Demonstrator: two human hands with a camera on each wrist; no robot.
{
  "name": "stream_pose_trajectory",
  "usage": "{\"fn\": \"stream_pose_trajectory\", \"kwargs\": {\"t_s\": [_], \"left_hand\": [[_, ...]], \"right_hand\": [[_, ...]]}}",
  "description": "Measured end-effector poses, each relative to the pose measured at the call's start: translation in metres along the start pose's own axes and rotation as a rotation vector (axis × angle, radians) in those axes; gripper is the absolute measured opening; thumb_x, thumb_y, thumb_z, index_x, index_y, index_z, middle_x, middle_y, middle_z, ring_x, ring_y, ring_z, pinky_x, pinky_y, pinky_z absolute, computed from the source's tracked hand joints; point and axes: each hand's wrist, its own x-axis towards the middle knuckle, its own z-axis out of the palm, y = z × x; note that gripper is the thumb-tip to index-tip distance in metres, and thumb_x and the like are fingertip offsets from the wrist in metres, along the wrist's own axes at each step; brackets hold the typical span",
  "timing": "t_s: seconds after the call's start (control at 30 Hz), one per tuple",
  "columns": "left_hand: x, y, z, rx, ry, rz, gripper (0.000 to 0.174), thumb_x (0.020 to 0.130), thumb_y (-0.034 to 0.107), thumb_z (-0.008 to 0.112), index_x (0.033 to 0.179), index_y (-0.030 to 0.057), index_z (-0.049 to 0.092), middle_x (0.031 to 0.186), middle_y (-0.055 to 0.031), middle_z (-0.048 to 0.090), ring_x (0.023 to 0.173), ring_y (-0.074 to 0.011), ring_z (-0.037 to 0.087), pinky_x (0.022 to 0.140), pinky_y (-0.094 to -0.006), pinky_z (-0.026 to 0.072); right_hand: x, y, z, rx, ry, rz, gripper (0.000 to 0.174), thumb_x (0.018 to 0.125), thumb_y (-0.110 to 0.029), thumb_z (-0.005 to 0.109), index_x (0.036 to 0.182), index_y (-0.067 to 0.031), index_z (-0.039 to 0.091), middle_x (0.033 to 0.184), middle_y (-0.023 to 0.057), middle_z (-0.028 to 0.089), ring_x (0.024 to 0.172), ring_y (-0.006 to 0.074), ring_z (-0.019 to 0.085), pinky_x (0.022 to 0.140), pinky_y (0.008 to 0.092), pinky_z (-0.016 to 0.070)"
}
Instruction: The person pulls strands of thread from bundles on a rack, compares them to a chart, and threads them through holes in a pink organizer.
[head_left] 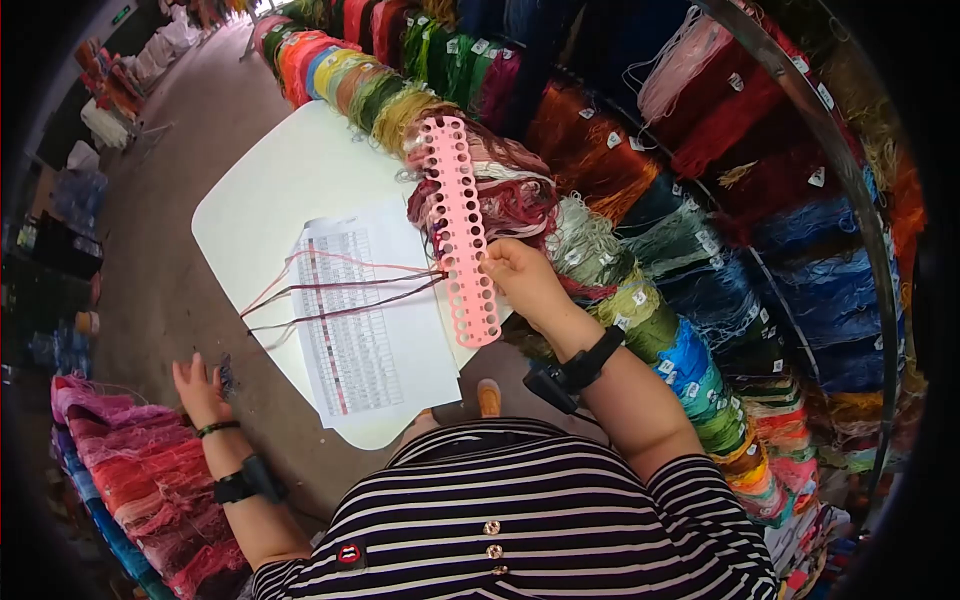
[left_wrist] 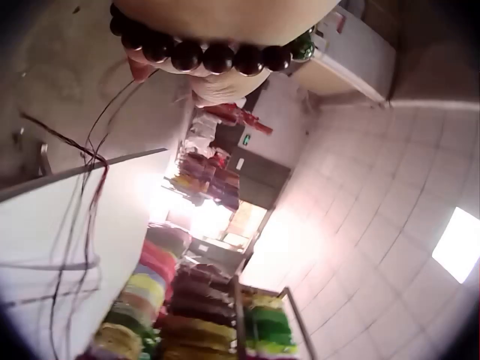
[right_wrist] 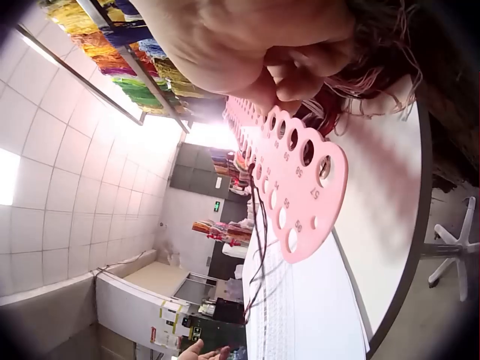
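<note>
My right hand (head_left: 515, 275) pinches the edge of a long pink card (head_left: 466, 300) with numbered holes along both sides. In the right wrist view the card (right_wrist: 319, 217) tilts outward below the curled fingers. Pink and dark threads (head_left: 340, 288) run left from the card across a printed sheet (head_left: 380, 350) and past the white table's (head_left: 250, 200) edge. My left hand (head_left: 203, 393) is off the table's left side with its fingers spread, apart from the thread ends. In the left wrist view, dark threads (left_wrist: 94, 180) hang near that hand.
A heap of dark red and pink threads (head_left: 510, 195) lies beside the card. Bundles of coloured thread (head_left: 640, 320) line the table's right side and hang on racks behind. More pink skeins (head_left: 150, 480) hang at the lower left, near my left arm.
</note>
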Motion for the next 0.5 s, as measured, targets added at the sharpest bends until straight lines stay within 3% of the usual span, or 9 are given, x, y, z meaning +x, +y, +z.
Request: {"fn": "stream_pose_trajectory", "kwargs": {"t_s": [0.07, 0.1, 0.13, 0.27, 0.4, 0.43, 0.5], "left_hand": [[-0.031, 0.001, 0.026, 0.268, -0.151, 0.23, 0.038, 0.091, 0.018, 0.062, 0.127, 0.0064, 0.056, 0.118, -0.0036, 0.063, 0.09, -0.0111, 0.061, 0.069, -0.0208, 0.0481], [-0.036, -0.004, 0.036, 0.293, -0.349, 0.257, 0.034, 0.091, 0.016, 0.061, 0.124, 0.0063, 0.059, 0.116, -0.0033, 0.064, 0.088, -0.0104, 0.061, 0.069, -0.0187, 0.0455], [-0.042, -0.008, 0.048, 0.314, -0.548, 0.28, 0.031, 0.091, 0.013, 0.06, 0.121, 0.0062, 0.061, 0.114, -0.003, 0.065, 0.087, -0.0098, 0.061, 0.068, -0.0166, 0.043], [-0.122, 0.003, 0.121, 0.286, -1.09, 0.209, 0.027, 0.091, 0.005, 0.059, 0.117, 0.0018, 0.062, 0.107, -0.0063, 0.066, 0.079, -0.0106, 0.062, 0.07, -0.0243, 0.0514], [-0.181, 0.002, 0.165, 0.29, -1.376, 0.185, 0.026, 0.093, 0.008, 0.056, 0.117, 0.0007, 0.061, 0.109, -0.0067, 0.067, 0.077, -0.0105, 0.062, 0.07, -0.0243, 0.0516], [-0.188, -0.009, 0.173, 0.21, -1.396, 0.142, 0.024, 0.094, 0.011, 0.057, 0.114, -0.0002, 0.063, 0.099, -0.0058, 0.068, 0.075, -0.0102, 0.061, 0.068, -0.0242, 0.0512], [-0.19, -0.01, 0.174, 0.333, -1.433, 0.044, 0.023, 0.094, 0.013, 0.058, 0.11, -0.0011, 0.064, 0.092, -0.0044, 0.067, 0.073, -0.0099, 0.06, 0.067, -0.0241, 0.0506]], "right_hand": [[-0.002, 0.001, 0.006, 0.026, -0.006, -0.006, 0.01, 0.092, -0.01, 0.06, 0.093, 0.0, 0.061, 0.075, -0.0017, 0.058, 0.067, 0.0054, 0.047, 0.06, 0.0235, 0.0404], [-0.003, -0.002, 0.008, 0.047, -0.012, 0.011, 0.01, 0.092, -0.01, 0.06, 0.093, -0.0001, 0.061, 0.074, -0.0021, 0.057, 0.066, 0.0051, 0.047, 0.06, 0.0234, 0.04], [-0.005, -0.003, 0.009, 0.065, -0.018, 0.028, 0.01, 0.092, -0.01, 0.06, 0.093, -0.0003, 0.061, 0.074, -0.0024, 0.057, 0.066, 0.0048, 0.046, 0.059, 0.0233, 0.0396], [-0.009, -0.001, 0.012, 0.06, -0.029, 0.056, 0.01, 0.092, -0.011, 0.06, 0.094, -0.0004, 0.061, 0.074, -0.0042, 0.055, 0.064, 0.0038, 0.044, 0.057, 0.0224, 0.0381], [-0.018, -0.015, 0.018, 0.08, -0.03, 0.091, 0.01, 0.093, -0.011, 0.06, 0.094, -0.0011, 0.061, 0.073, -0.0052, 0.053, 0.063, 0.003, 0.042, 0.056, 0.0215, 0.0369], [-0.019, -0.017, 0.018, 0.076, -0.028, 0.099, 0.01, 0.093, -0.011, 0.06, 0.094, -0.0013, 0.061, 0.073, -0.0054, 0.053, 0.063, 0.0029, 0.041, 0.056, 0.0214, 0.0366], [-0.02, -0.017, 0.018, 0.097, -0.029, 0.081, 0.01, 0.093, -0.011, 0.06, 0.093, -0.0016, 0.062, 0.072, -0.0053, 0.053, 0.062, 0.003, 0.041, 0.055, 0.0214, 0.0365]]}}
